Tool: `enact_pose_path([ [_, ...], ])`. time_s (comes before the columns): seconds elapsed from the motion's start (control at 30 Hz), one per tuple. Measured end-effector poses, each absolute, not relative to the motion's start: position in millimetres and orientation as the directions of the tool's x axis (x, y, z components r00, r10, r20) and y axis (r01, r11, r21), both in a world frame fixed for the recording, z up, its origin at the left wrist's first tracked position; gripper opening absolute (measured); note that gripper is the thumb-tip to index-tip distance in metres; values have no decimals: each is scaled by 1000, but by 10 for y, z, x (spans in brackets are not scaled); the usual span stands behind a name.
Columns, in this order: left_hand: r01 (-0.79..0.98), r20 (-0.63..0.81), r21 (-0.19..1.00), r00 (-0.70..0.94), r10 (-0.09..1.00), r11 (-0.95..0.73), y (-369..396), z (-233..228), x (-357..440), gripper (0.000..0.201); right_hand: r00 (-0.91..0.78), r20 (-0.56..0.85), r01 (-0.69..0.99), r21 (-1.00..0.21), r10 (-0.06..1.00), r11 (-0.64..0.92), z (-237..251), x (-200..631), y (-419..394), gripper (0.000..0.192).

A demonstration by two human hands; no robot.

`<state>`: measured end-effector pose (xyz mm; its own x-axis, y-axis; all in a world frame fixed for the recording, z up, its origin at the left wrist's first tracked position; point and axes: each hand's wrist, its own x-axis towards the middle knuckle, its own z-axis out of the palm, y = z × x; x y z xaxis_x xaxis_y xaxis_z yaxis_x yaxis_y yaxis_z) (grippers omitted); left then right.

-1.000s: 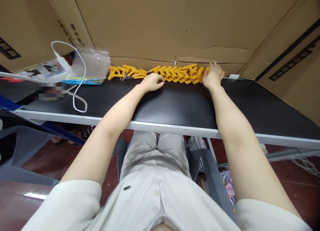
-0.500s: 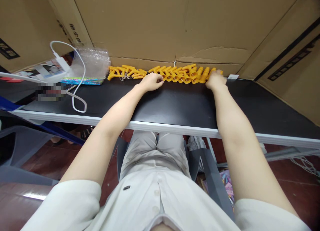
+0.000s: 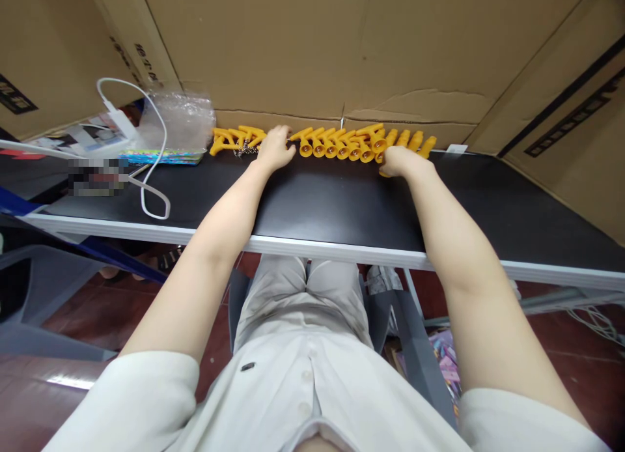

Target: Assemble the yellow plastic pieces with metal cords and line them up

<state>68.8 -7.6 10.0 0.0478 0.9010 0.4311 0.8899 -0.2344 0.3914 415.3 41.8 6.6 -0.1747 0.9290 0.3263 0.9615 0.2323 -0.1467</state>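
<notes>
A row of several small orange plastic pieces [image 3: 342, 143] lies along the far edge of the black table [image 3: 342, 204], against the cardboard wall. My left hand [image 3: 275, 150] rests palm down on the row, left of its middle, covering a few pieces. My right hand [image 3: 398, 161] is curled, fingers closed around one orange piece at the right part of the row. More orange pieces [image 3: 416, 141] show just beyond that hand, and a looser cluster [image 3: 234, 139] lies at the left end.
Cardboard sheets [image 3: 342, 48] wall in the table's back and right. At the back left sit a clear plastic bag [image 3: 180, 121], a white charger with a looped cable [image 3: 146, 178] and printed packets [image 3: 161, 157]. The table's white front edge [image 3: 342, 250] runs above my lap.
My left hand slid left along the row. My right hand came off the right end, moved left and toward me, and closed on one orange piece.
</notes>
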Motion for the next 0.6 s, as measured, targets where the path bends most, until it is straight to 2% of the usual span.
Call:
enact_pose_path([
  [0.03,891,447,396,23,894,-221,-52,82,646,65,-176,227,979,-59,958,193,78,4049,380,19],
  [0.1,895,442,415,-42,896,-163,-26,51,570,71,-279,207,958,-3,938,286,103,3853,287,28],
  [0.2,902,368,430,-140,919,-35,-19,10,479,76,-415,226,894,-82,881,441,131,3666,169,46],
  [0.37,949,154,308,-114,981,62,12,-55,387,70,-439,204,871,-142,875,470,144,3646,130,41],
  [0.43,953,164,295,-118,979,66,42,-78,367,67,-438,209,872,-140,875,470,146,3664,136,41],
  [0.6,925,291,370,-200,936,82,113,-122,337,53,-451,199,876,-88,870,474,155,3665,119,48],
])
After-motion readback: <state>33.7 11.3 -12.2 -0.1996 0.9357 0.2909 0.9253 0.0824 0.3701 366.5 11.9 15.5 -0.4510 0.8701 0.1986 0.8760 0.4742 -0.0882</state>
